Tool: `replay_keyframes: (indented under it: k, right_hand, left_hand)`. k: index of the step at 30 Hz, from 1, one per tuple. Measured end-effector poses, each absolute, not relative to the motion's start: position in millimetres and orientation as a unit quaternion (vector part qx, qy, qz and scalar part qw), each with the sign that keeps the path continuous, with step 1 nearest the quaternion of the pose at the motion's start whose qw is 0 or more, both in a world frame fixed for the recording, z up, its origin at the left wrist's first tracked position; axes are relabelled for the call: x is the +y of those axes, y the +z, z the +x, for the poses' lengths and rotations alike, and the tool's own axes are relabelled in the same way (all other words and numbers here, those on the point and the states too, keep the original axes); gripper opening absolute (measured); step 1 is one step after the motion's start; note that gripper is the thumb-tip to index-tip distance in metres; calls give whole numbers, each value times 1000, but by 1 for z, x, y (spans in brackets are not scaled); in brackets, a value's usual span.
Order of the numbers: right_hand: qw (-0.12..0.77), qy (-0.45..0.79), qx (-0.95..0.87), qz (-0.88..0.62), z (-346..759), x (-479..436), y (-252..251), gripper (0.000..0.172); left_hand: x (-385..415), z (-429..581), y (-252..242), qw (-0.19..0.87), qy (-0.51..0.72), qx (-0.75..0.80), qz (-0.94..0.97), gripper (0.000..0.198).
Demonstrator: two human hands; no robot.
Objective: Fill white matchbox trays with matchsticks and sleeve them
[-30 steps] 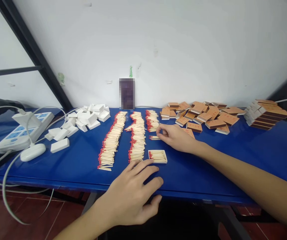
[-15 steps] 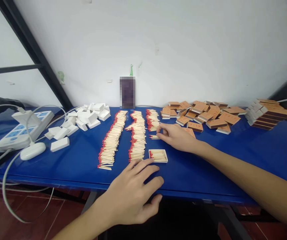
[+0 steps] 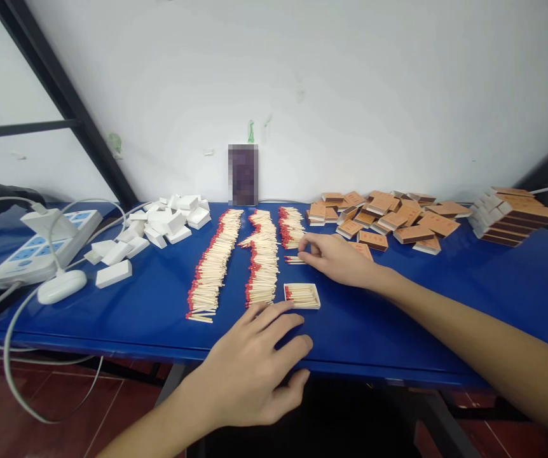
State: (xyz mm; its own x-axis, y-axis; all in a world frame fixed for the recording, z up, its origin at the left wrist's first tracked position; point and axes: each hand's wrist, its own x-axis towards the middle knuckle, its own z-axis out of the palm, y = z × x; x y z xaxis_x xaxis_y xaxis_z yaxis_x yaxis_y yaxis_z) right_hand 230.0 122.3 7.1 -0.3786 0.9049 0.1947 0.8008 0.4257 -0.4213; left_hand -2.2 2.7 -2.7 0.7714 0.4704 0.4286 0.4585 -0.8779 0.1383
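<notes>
My right hand (image 3: pixel 334 259) is pinched at the plain ends of a few loose matches (image 3: pixel 293 259), which lie flat with their red heads to the left. Just beyond it is the short row of matches (image 3: pixel 292 228). Nearer to me, a white matchbox tray (image 3: pixel 318 304) holds a layer of matches. My left hand (image 3: pixel 259 366) hovers at the table's front edge with its fingers apart, its fingertips close to the tray. Whether they touch the tray I cannot tell. Two longer rows of matches, a middle one (image 3: pixel 263 261) and a left one (image 3: pixel 214 264), lie beside it.
White empty-looking trays (image 3: pixel 173 222) are heaped at the left, behind a power strip (image 3: pixel 40 248) with cables. Orange matchbox sleeves (image 3: pixel 398 219) lie scattered at the back right, beside a stack of matchboxes (image 3: pixel 517 216). A blurred dark upright object (image 3: pixel 244 175) stands against the wall.
Hardly anything differs. The camera view has shifted very slightly, and my right hand stays at the loose matches while my left hand keeps its place.
</notes>
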Motion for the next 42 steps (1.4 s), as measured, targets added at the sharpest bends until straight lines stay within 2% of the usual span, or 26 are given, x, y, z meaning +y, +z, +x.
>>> replay_keyframes:
  k: [42]
  right_hand:
    - [206, 151, -786, -562, 222, 121, 12, 15]
  left_hand:
    - [3, -2, -5, 19, 222, 247, 943, 23]
